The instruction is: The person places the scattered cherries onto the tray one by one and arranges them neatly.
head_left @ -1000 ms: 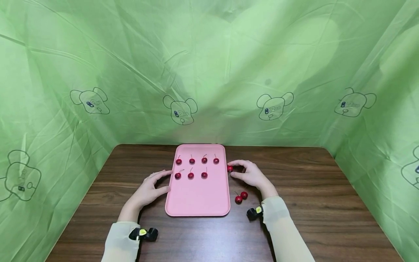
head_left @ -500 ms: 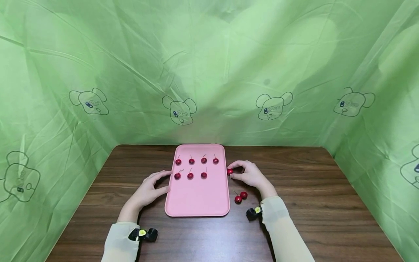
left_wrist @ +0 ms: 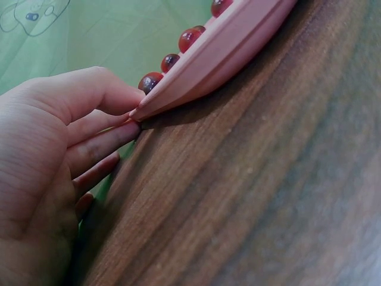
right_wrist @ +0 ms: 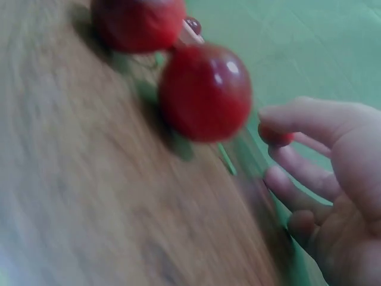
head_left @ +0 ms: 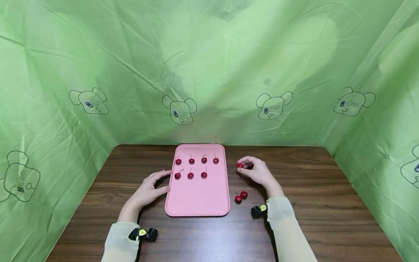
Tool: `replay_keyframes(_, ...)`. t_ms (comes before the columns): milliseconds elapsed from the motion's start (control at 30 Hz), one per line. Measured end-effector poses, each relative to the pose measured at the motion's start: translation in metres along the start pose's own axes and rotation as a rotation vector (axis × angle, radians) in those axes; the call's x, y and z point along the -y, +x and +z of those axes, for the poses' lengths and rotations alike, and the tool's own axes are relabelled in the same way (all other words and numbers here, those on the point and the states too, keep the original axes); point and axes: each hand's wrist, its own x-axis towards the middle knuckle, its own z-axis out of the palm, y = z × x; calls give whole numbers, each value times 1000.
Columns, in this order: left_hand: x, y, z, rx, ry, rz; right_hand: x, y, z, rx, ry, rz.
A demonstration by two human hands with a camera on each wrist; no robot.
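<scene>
A pink tray [head_left: 196, 203] bears several red cherries with stems, set in two rows; one of them is the cherry [head_left: 216, 160] at the back right. My left hand [head_left: 147, 189] lies at the tray's left side, thumb and forefinger spread apart with their tips on the rim [left_wrist: 196, 86]. To the right of the tray, my right hand [head_left: 256, 171] pinches a cherry [head_left: 240, 165] between thumb and fingertips, its stem pointing left toward the tray. In the right wrist view the held cherry [right_wrist: 275, 136] is partly hidden behind the thumb.
Two loose cherries [head_left: 238, 199] lie together on the dark wooden table [head_left: 311, 203], nearer me than my right hand. They loom large in the right wrist view, the closer cherry [right_wrist: 205, 92] in front. A green cloth [head_left: 209, 72] surrounds the table's back and sides.
My right hand has drawn away from the tray's right edge, to the right and slightly back, with the cherry; its stem now points left. My left hand has stayed still.
</scene>
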Motion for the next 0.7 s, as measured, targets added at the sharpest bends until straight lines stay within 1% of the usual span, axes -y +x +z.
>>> replay_keyframes(133,0,0,0,-1,2,5,-4,-2,-5,-46,-57,54)
replay_keyframes(267,0,0,0,0,-1,2,-6,-2,-6,-76,-98,75)
replay_keyframes(500,0,0,-1,6,-7,-4,-5,-2,-5,-78,-144,69)
replay_keyframes(700,-1,0,-1,5,-10,2,-3,-2,-4,-72,-130,89)
